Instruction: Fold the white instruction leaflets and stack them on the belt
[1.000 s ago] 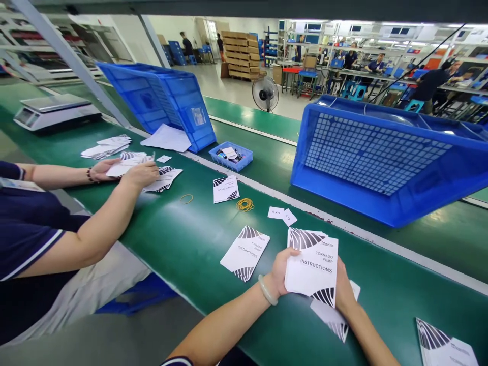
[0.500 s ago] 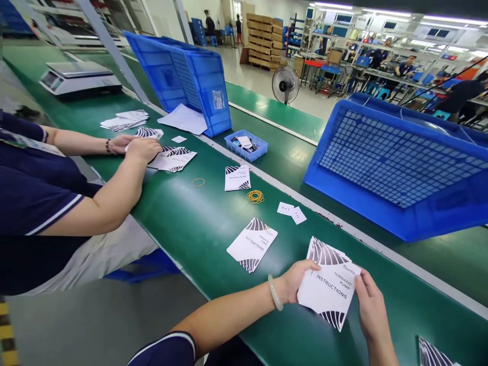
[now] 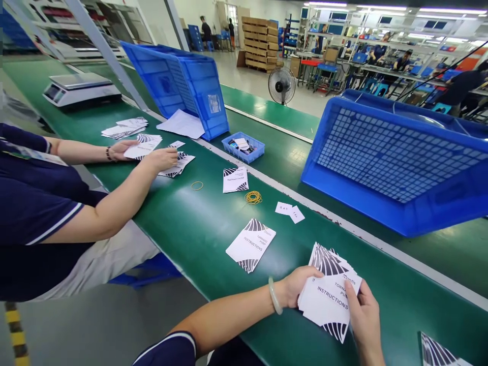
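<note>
Since the frame half a second earlier, the right hand (image 3: 362,317) is reaching further over the leaflet stack (image 3: 328,300). Its thumb is now covering part of the printed title, and the stack is fanning out slightly more at its top corner.

Head view:

Both hands are clamping the same stack. The left hand (image 3: 295,287) is pinching the left edge, and the right hand is gripping the lower right edge. The stack is sitting close to the near edge of the green worktop (image 3: 183,223); whether it is touching the surface cannot be told.

To the left, bare green surface is running as far as a single leaflet (image 3: 250,245), which is lying flat near the near edge. Behind the stack, toward the far edge, two paper slips (image 3: 290,211) are lying side by side, with open surface between them and the hands. Further left, a bundle of yellow rubber bands (image 3: 253,197) and a second leaflet (image 3: 235,179) are lying near the far edge. A corner leaflet (image 3: 438,353) is showing at the right, well apart from the right hand.

A large blue crate (image 3: 392,162) is tilting beyond the far edge, well apart from both hands. A small blue tray (image 3: 244,147) is sitting just past that edge.

At the left end, a co-worker's hands (image 3: 162,158) are handling other leaflets, well apart from the stack.
</note>
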